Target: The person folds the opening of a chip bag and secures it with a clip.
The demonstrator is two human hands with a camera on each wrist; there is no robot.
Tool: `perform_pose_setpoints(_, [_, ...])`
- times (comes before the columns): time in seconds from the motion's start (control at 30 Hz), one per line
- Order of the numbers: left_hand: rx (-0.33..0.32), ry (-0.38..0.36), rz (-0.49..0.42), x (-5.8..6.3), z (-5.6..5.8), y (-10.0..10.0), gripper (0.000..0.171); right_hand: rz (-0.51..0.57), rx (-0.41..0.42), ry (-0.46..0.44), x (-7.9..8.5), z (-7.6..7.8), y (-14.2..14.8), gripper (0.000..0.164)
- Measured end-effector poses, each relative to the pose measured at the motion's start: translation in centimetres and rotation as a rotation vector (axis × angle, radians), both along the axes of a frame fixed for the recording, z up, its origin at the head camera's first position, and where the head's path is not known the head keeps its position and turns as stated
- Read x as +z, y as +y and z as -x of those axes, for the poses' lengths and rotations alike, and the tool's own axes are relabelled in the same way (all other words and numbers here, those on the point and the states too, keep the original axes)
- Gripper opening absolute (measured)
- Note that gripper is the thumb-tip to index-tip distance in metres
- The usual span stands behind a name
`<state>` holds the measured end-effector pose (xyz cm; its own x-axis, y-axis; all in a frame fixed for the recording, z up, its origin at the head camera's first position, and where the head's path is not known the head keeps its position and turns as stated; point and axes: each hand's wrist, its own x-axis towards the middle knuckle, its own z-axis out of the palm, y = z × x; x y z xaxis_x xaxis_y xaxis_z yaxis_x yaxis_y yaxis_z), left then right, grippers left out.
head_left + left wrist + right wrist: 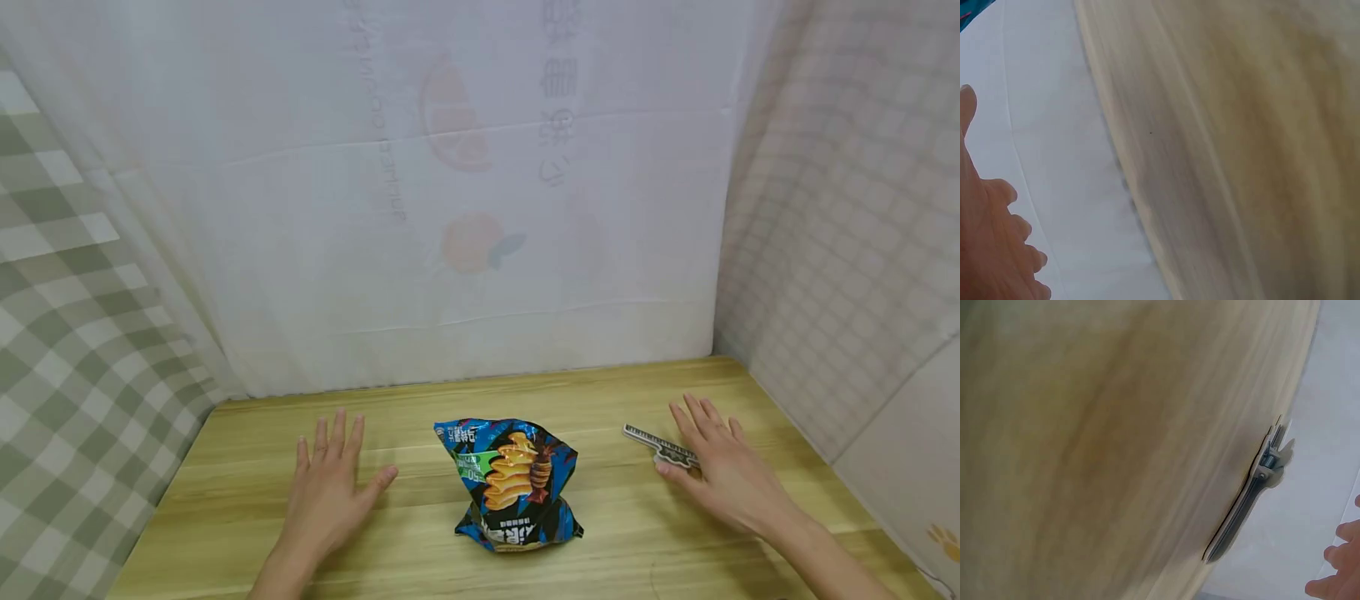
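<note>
A blue and black snack bag point(517, 487) with pictures of ridged chips stands on the wooden table, its middle pinched in and its top spread. To its left is my left hand point(326, 496), fingers spread, apart from the bag. In the left wrist view, that hand point(997, 244) has nothing in its fingers. My right hand point(731, 475) is spread on the other side, its thumb close by a long flat clip point(671, 452) with a black-and-white striped edge. The right wrist view shows the clip's spring and long jaw point(1254, 487) side-on, apart from the fingertips point(1335, 559).
The wood-grain table point(420, 575) ends at a white cloth point(300, 250) printed with faint fruit, hanging behind. A green checked cloth point(67, 375) hangs on the left, and a pale grid-patterned cloth point(855, 250) on the right.
</note>
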<state>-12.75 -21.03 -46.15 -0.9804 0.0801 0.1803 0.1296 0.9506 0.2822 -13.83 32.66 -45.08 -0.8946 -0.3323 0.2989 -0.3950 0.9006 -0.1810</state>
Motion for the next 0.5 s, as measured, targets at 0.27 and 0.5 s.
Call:
perform_pose_setpoints(0.27, [-0.003,0.006,0.004,0.2,-0.1,0.6,0.093,0.001,0.006,0.005,0.2,-0.2,-0.4,0.090])
perform_pose_setpoints(0.5, [-0.012,0.017,-0.010,0.4,-0.1,1.2,0.095,-0.001,0.021,0.029,0.5,-0.3,-1.1,0.091])
